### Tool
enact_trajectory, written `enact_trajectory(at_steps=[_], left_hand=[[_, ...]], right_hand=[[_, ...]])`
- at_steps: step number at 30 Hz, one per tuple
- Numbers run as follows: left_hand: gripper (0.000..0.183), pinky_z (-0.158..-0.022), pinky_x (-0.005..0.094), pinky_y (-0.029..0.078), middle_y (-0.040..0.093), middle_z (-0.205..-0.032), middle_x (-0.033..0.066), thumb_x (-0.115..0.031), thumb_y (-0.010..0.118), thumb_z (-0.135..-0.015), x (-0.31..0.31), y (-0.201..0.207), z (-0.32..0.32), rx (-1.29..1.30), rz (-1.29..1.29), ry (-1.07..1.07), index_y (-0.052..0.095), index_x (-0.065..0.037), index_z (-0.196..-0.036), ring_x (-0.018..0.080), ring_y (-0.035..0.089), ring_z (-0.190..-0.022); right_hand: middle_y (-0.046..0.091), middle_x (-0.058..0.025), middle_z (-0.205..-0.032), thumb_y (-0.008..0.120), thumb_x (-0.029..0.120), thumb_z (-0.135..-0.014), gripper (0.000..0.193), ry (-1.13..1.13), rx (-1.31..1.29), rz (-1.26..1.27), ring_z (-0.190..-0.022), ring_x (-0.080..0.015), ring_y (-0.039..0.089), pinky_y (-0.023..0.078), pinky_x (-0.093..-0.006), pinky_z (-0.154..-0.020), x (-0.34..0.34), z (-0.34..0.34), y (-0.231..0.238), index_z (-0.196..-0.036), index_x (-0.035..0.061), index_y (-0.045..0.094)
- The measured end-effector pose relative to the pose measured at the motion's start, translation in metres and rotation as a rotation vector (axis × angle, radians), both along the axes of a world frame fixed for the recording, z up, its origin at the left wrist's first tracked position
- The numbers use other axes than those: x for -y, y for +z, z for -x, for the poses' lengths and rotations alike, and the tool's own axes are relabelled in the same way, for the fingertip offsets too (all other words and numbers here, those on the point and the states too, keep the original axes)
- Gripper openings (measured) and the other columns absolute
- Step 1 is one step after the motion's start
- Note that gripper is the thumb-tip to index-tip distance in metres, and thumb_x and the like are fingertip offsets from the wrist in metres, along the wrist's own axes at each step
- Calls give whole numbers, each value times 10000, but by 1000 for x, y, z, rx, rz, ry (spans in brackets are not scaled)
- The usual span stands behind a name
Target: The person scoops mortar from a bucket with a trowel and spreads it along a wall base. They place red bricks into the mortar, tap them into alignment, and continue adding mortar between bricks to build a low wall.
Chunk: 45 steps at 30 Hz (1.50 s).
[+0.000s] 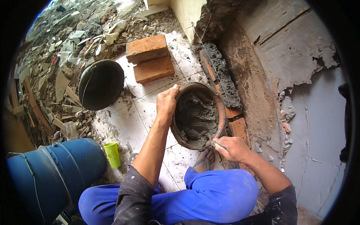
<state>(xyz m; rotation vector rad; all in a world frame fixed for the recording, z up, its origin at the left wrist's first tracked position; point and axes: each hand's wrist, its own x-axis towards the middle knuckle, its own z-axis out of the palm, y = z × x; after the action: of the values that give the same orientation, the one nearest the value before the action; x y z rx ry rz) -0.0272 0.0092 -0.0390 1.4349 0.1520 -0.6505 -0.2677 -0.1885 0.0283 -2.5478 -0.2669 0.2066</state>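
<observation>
Left grip (167,100) holds the mortar bucket's rim (221,112).

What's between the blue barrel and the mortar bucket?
Head view: from barrel to bucket, a green cup, part of a sandaled foot, tiled floor, then the left forearm.

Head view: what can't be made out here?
All in the head view:
Tool: mostly covered by the right hand.
Bucket floor: buried under mortar.
Left foot: mostly behind the left forearm.
Barrel: left end cut by the picture's dark edge.
Rubble: smaller bits too tiny to identify.
</observation>
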Motion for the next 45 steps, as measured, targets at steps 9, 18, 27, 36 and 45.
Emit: enact_trajectory(at_steps=[9, 18, 27, 36, 45], left_hand=[[348, -816, 289, 512, 770, -957, 32, -310, 661, -1050, -2, -8, -3, 31, -63, 106, 819, -2, -1082, 116, 639, -860], [404, -894, 321, 582, 768, -1145, 109, -329, 571, -1101, -46, -37, -27, -254, 193, 114, 726, -7, -1291, 194, 729, -957], [379, -859, 307, 563, 778, -1062, 74, -363, 623, -1077, -50, -44, -27, -240, 115, 85, 781, -45, -1210, 162, 710, -892], [368, -706, 243, 507, 745, -915, 11, -288, 621, -1094, -14, -13, 4, 131, 115, -68, 781, 44, -1101, 69, 609, -774], [347, -725, 243, 483, 726, -895, -15, -259, 612, -1097, -19, -5, 13, 92, 180, 120, 790, 37, -1068, 61, 587, -794]], right_hand=[[701, -115, -1059, 528, 181, -1115, 446, -647, -1030, -1278, -677, -122, 624, 521, -261, -521, 6, 2, -7, -1511, -24, 504], [747, -133, -1098, 608, 196, -1072, 445, -1010, 145, -650, -748, -160, 691, 560, -293, -628, 16, 3, 16, -1443, -49, 588], [721, -201, -1160, 702, 189, -959, 382, -879, 392, 138, -1018, -424, 703, 570, -479, -855, 27, -32, -19, -1297, 12, 681], [719, -130, -872, 617, 164, -963, 133, -69, 24, 586, -764, -316, 750, 624, -411, -664, 16, -80, 55, -962, 42, 671], [752, -101, -1049, 604, 215, -1009, 287, 30, 53, 290, -778, -278, 752, 618, -428, -656, 7, -19, 58, -1215, 35, 693]])
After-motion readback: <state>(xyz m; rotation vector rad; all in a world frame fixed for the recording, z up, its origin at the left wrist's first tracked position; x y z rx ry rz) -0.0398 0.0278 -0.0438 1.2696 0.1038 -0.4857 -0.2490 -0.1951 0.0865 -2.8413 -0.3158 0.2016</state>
